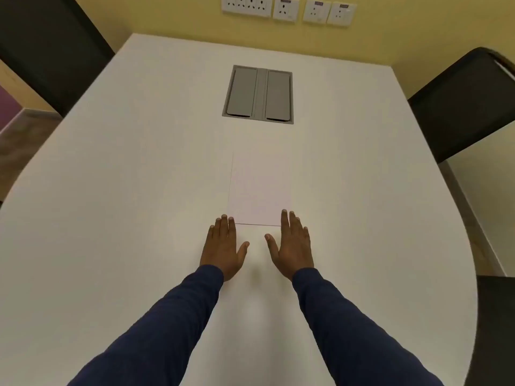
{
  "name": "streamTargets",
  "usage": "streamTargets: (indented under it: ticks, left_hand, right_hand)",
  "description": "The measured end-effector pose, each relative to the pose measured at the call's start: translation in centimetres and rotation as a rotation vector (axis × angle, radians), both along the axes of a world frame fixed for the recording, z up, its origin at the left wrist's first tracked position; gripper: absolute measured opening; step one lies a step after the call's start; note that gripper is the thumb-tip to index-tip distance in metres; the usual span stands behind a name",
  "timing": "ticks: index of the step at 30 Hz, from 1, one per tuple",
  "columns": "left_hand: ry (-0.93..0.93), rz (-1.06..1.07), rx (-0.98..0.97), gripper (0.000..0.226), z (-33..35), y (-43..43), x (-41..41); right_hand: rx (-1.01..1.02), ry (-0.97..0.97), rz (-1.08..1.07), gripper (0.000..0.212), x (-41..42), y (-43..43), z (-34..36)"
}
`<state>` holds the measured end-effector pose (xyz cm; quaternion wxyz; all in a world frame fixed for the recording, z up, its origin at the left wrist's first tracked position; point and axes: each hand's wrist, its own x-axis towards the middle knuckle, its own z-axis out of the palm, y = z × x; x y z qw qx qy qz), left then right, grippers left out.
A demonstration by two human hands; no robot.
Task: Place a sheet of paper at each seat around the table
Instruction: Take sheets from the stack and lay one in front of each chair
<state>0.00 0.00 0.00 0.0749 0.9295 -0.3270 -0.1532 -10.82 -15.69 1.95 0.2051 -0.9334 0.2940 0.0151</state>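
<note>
Both hands, left hand (223, 247) and right hand (292, 243), lie flat and released at the near corners of the paper (259, 190) on the worktop (111, 190), with no sheet visible yet before either chair (462, 104).

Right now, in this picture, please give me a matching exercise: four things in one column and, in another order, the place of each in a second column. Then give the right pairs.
Things
1. sheet of paper
2. grey cable box
3. wall sockets
4. left hand

Places
A. set into the middle of the table
B. on the yellow wall beyond the table's far end
C. fingertips at the sheet's near left corner
D. flat on the table, between the person and the cable box

Pairs: 1-D, 2-A, 3-B, 4-C
</note>
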Motion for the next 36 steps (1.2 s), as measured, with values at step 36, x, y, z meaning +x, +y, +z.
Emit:
streamTargets:
  ticks: [36]
  left_hand:
    - [0.581,0.935,-0.332,0.049,-3.1,-10.9,11.2]
  right_hand:
    - [0.018,0.145,-0.272,0.044,8.1,-6.7,-6.5]
